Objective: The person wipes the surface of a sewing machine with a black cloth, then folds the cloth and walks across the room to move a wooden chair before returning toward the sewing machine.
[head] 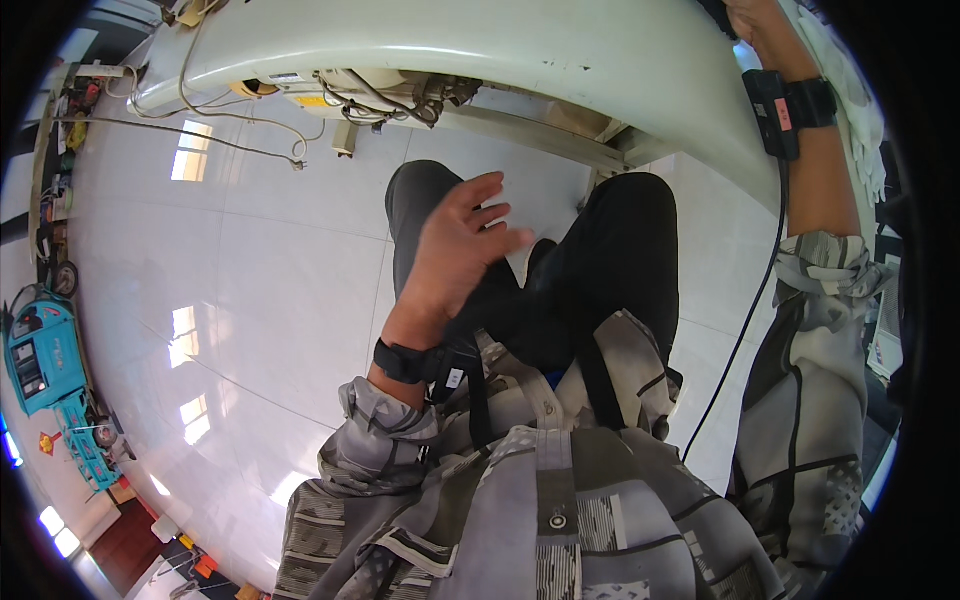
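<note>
My left hand [469, 244] is raised over my lap, fingers spread and slightly blurred, with nothing in it. Below it are my knees in dark trousers [622, 232]. At the upper right, my right hand [748, 21] reaches over the pale tabletop [480, 37] and is partly cut off by the picture's edge. A dark object [720, 16] lies against its fingers; whether they grip it cannot be seen. Black straps hold devices on both wrists, and a black cable [739, 352] hangs from the device on the right wrist [772, 112].
Under the table are a motor-like unit with wires [382, 101] and a metal crossbar [540, 139]. A loose cord ends in a plug [298, 163] above the tiled floor [285, 247]. White cloth or gloves [855, 112] lie at the right. A turquoise three-wheeled vehicle [56, 352] stands far left.
</note>
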Tool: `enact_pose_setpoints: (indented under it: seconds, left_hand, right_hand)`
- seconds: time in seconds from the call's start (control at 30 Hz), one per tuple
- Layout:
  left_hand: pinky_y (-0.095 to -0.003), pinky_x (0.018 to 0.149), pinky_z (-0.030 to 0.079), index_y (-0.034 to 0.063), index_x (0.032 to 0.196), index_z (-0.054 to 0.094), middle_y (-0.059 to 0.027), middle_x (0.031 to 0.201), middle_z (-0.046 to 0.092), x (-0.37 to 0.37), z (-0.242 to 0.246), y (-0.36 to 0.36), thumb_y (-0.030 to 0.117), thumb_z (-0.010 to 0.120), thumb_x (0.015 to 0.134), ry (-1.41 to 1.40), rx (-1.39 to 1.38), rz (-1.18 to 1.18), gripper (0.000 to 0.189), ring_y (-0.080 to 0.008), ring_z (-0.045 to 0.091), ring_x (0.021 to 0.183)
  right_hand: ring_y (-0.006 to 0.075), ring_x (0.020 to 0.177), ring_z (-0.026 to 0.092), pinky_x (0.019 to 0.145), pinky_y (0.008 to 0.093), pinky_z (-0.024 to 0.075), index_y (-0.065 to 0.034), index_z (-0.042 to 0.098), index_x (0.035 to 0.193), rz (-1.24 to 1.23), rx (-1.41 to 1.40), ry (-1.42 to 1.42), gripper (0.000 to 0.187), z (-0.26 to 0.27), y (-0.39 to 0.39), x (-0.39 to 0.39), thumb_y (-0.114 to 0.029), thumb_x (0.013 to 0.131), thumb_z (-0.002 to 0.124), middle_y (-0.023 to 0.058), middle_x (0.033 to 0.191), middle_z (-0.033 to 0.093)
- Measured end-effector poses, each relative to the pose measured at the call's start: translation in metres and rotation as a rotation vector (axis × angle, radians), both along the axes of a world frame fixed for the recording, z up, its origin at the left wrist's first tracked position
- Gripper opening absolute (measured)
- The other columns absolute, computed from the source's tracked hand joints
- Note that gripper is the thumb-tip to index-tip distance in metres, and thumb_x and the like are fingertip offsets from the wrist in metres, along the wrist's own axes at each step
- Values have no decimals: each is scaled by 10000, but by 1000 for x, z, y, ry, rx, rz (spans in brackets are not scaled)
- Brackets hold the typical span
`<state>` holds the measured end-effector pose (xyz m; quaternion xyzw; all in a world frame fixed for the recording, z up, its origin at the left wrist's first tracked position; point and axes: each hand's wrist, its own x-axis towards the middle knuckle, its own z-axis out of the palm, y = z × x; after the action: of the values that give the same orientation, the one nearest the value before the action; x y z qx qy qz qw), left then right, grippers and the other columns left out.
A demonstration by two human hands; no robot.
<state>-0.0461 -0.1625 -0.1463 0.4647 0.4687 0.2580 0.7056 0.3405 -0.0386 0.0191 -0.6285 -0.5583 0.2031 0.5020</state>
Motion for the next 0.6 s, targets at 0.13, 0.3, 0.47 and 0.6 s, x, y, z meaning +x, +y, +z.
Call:
enact_pose_setpoints:
  seconds: [0.13,0.3,0.47,0.6]
  left_hand:
    - [-464,1311,429,-18,1752,388,-303,1746,472,8,-3,1,51,905,932,291,293,-152,971,-351,485,1624]
    - [-332,989,614,-48,1533,634,-210,1267,809,4,11,12,68,828,1022,245,273,1,558,-237,792,1172]
    - [-285,829,598,-32,1150,827,-84,966,830,-3,79,13,93,817,1060,309,438,112,155,-141,774,887]
    - [-286,840,603,3,1154,837,-59,1056,808,-12,136,36,-10,817,1037,348,958,96,120,-120,736,942]
  right_hand:
    - [134,778,710,710,297,561,60,857,1101,10,-51,43,274,1,4,2,-195,1010,824,59,923,809]
    - [155,733,718,683,314,567,50,871,1092,-42,-160,52,304,-8,9,16,-231,978,850,79,872,816]
    - [50,897,694,823,219,565,-48,845,1228,19,-123,-41,340,-13,11,17,-339,1053,831,-10,1061,798]
    - [55,847,684,786,217,561,-35,842,1226,6,-131,-21,337,-9,9,12,-317,1042,836,-8,1015,786]
